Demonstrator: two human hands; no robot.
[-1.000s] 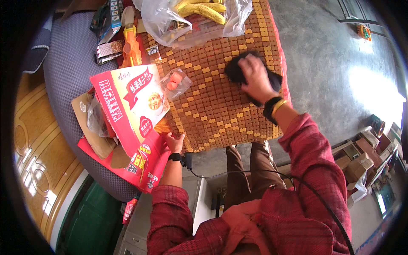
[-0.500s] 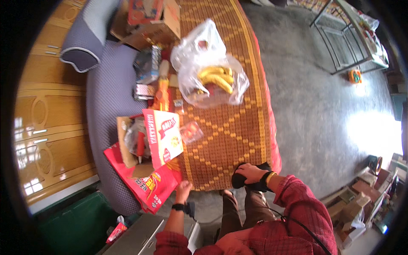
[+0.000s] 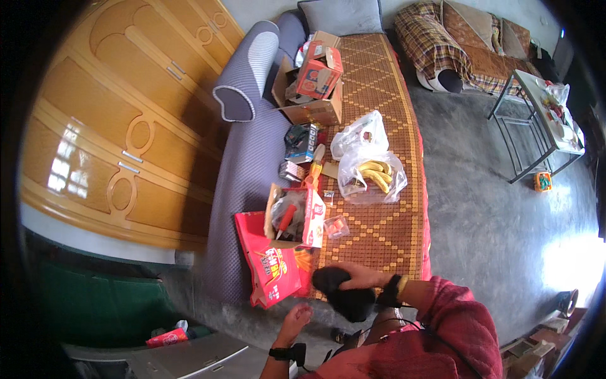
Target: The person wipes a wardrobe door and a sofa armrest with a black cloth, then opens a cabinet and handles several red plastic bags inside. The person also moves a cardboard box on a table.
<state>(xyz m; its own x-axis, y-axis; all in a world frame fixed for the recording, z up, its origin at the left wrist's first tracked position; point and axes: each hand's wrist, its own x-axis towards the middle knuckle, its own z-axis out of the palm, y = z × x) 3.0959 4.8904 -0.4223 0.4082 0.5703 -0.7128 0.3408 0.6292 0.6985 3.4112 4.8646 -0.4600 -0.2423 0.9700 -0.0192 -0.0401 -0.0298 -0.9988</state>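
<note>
My right hand (image 3: 360,276) grips a black, soft-looking item (image 3: 349,303) from above, at the near end of the woven mat (image 3: 379,249). The item's exact kind is not clear. To its left, my left hand (image 3: 297,318) has curled fingers with nothing visible in them, just in front of the red printed bag (image 3: 273,265). Behind that bag stands an open carton (image 3: 314,218) with clear plastic and a red-handled tool (image 3: 286,219) inside. A small clear pack of reddish items (image 3: 336,227) lies right of the carton.
Bananas (image 3: 377,175) lie in a clear plastic bag on the mat, beside a white bag (image 3: 360,136). Cardboard boxes (image 3: 320,72) stand farther back. Grey cushioning (image 3: 237,189) runs along the left, before wooden cabinets (image 3: 132,126). A metal-framed table (image 3: 536,114) stands at right.
My right hand has carried the black item leftward, off the mat's right corner. My left hand has drawn back from the red bag toward me. The view has tilted up, showing more of the room.
</note>
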